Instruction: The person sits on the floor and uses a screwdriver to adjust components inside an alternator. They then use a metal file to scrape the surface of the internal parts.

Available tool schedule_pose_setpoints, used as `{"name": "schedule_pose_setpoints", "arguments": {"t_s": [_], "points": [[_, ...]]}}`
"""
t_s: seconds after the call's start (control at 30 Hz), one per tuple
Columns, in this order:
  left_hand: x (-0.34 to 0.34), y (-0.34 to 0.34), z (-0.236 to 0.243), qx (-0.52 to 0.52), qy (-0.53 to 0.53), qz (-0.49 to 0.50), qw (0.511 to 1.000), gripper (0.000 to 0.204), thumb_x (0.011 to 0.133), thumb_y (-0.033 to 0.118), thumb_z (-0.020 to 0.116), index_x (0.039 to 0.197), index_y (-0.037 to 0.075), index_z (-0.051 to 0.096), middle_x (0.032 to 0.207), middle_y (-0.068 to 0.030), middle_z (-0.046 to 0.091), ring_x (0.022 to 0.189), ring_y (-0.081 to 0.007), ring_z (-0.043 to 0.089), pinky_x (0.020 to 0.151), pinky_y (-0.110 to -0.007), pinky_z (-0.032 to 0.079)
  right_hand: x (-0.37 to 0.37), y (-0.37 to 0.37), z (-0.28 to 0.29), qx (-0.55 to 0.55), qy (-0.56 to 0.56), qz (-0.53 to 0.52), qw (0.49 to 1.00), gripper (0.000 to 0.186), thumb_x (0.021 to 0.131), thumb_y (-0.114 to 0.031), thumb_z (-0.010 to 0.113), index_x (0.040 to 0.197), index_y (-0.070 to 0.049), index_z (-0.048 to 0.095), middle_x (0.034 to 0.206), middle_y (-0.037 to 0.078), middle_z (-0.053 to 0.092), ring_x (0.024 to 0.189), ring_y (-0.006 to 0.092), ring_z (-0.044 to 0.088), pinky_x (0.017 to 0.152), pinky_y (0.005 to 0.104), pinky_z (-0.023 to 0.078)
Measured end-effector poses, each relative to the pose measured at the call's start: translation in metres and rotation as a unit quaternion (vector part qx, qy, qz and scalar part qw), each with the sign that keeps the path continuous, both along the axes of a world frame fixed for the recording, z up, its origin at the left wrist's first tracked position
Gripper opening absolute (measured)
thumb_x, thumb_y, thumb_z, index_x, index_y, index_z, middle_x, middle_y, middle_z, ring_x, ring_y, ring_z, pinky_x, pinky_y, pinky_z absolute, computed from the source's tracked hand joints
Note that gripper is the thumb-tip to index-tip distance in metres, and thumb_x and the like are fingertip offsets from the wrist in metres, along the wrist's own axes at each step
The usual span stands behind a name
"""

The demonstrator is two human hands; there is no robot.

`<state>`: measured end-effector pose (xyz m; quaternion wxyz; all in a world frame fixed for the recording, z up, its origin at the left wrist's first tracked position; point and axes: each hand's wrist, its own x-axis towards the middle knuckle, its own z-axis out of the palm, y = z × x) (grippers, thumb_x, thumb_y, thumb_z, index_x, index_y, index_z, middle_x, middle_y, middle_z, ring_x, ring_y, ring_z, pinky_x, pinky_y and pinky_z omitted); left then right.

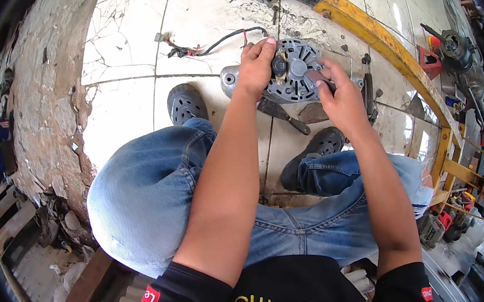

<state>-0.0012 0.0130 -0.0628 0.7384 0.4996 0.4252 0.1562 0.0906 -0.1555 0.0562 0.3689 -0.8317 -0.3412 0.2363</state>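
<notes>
Alternator [299, 67], one, round, grey, slotted: lies on the tiled floor [125, 107] before a seated person in jeans.
Left hand [257, 67]: curled against the alternator's left edge, gripping it.
Right hand [340, 94]: over the alternator's right side, thumb and fingers closed on a small brownish piece [319, 77], its kind unclear from where I stand.
Cable [224, 39], black, with red strands: beyond the alternator, running left.
Flat tool [278, 112], dark: just on the alternator's near side.
Yellow bar [382, 37], worn metal: right of the alternator, curving past.
</notes>
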Motion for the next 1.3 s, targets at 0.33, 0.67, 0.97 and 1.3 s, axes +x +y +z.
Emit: {"name": "schedule_pose_setpoints", "arguments": {"t_s": [0.33,0.67,0.97,1.3], "points": [[0.003,-0.003,0.011,0.004,-0.01,0.025,1.0,0.058,0.097,0.052,0.064,0.134,0.008,0.068,0.163,-0.0257,0.028,0.151,-0.0347,0.033,0.119,-0.04,0.031,-0.004,0.019,-0.01,-0.034,-0.21,0.14,0.967,0.016,0.086,-0.012,0.073,0.101,-0.007,0.071,0.093,0.012,0.068,0.093,0.0356,0.064,0.082,0.0472,0.05],[0.004,-0.009,0.027,0.054,0.041,0.041,0.997,0.057,0.102,0.048,0.06,0.132,-0.001,0.066,0.149,-0.0155,0.045,0.131,-0.0256,0.051,0.112,-0.036,0.039,-0.015,0.026,-0.018,-0.042,-0.338,0.167,0.925,0.012,0.086,-0.018,0.074,0.094,-0.011,0.069,0.091,0.005,0.066,0.091,0.0287,0.062,0.08,0.0437,0.046],[-0.002,-0.002,0.006,-0.026,-0.035,0.046,0.998,0.05,0.093,0.047,0.072,0.127,0.009,0.073,0.156,-0.0259,0.041,0.146,-0.0346,0.042,0.117,-0.039,0.035,-0.007,0.023,-0.009,-0.07,-0.334,0.226,0.912,0.009,0.087,-0.014,0.071,0.092,-0.008,0.068,0.089,0.009,0.065,0.09,0.0297,0.062,0.083,0.043,0.046],[-0.002,-0.003,0.007,0.042,-0.012,0.058,0.997,0.049,0.097,0.042,0.07,0.121,-0.001,0.072,0.126,-0.0094,0.063,0.114,-0.0198,0.061,0.1,-0.031,0.048,-0.008,0.028,-0.006,-0.084,-0.308,0.215,0.923,0.01,0.087,-0.012,0.07,0.092,-0.004,0.067,0.088,0.012,0.065,0.09,0.0337,0.063,0.083,0.0461,0.049]]}}
